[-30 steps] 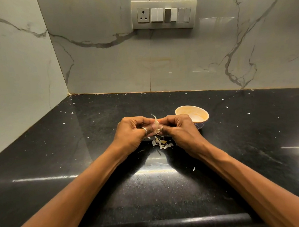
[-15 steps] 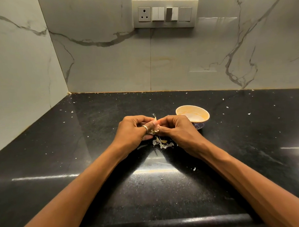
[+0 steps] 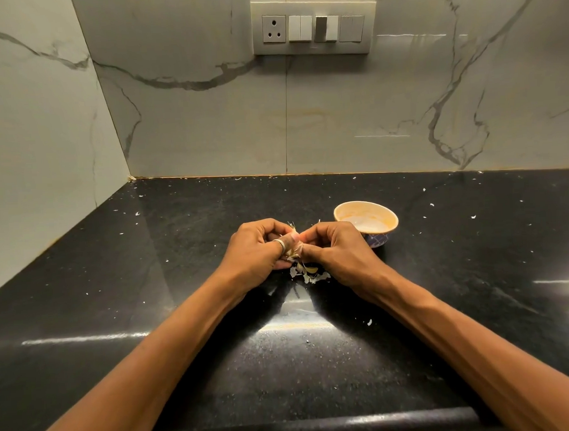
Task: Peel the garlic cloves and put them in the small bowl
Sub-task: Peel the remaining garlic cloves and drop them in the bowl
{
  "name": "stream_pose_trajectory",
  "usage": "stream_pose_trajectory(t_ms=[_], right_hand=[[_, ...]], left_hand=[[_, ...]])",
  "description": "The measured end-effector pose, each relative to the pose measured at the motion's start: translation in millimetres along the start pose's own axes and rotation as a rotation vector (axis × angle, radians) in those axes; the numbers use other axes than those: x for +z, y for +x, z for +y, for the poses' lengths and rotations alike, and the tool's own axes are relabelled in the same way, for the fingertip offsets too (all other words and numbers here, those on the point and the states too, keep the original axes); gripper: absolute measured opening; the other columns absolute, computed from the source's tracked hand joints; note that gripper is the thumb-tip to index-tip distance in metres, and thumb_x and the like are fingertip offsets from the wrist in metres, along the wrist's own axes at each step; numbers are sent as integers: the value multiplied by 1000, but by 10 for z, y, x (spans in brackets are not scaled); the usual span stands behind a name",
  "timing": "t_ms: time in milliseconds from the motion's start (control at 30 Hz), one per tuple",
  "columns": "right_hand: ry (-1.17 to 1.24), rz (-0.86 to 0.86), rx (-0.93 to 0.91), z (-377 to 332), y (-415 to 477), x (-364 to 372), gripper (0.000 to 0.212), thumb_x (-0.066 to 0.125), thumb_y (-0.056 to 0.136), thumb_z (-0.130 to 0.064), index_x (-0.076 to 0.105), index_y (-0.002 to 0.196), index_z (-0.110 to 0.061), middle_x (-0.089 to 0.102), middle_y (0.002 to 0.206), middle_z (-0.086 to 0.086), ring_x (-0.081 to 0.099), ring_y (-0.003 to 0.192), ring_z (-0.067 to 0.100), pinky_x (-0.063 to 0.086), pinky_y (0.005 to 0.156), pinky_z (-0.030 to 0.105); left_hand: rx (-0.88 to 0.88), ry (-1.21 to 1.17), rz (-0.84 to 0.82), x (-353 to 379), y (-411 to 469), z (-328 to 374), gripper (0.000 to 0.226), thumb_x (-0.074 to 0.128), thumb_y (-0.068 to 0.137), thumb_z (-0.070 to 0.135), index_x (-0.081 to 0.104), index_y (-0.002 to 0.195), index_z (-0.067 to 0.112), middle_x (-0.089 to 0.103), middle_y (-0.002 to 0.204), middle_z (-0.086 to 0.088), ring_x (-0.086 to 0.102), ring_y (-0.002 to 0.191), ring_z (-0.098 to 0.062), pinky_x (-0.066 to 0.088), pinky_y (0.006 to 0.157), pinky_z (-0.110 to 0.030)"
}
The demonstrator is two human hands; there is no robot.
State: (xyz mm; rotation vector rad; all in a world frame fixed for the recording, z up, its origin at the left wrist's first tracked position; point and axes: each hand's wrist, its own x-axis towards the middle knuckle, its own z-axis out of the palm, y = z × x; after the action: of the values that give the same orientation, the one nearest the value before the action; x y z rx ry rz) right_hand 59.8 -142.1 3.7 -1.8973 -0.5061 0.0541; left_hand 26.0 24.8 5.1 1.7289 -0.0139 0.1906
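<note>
Your left hand (image 3: pixel 257 249) and right hand (image 3: pixel 338 250) both pinch one garlic clove (image 3: pixel 294 247), fingers curled, beside the small bowl (image 3: pixel 366 223).

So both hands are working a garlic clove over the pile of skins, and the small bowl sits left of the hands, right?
No. The head view shows the small bowl right of the hands, just beyond the right hand. The rest holds: it and the left hand work a garlic clove over the pile of skins.

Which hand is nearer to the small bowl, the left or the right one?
Right. The right hand is close beside the small bowl, at its left; the left hand is farther left. Both pinch the garlic clove.
</note>
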Motion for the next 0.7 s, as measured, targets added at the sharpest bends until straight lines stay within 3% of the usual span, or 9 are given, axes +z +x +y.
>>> stream_pose_trajectory(t_ms=[233,500,700], right_hand=[[-86,55,33,-16,3,32,8,77,85,-12,76,84,-20,77,77,1,75,78,22,62,79,49],[-164,78,14,-76,-30,47,13,76,86,-13,74,82,-25,75,74,-3,70,70,11,62,73,36],[-236,97,2,-98,-34,70,5,76,87,-17,75,87,-22,75,79,-4,72,77,12,61,78,37]], left_hand=[[8,98,54,33,28,-20,8,71,91,7,74,88,14,70,84,-19,72,76,-19,59,66,-30],[8,136,99,67,29,-3,4,74,88,8,74,86,12,70,78,-15,70,69,-14,59,59,-24],[-18,121,111,70,31,7,2,76,88,9,74,87,11,72,82,-18,71,69,-14,60,60,-25]])
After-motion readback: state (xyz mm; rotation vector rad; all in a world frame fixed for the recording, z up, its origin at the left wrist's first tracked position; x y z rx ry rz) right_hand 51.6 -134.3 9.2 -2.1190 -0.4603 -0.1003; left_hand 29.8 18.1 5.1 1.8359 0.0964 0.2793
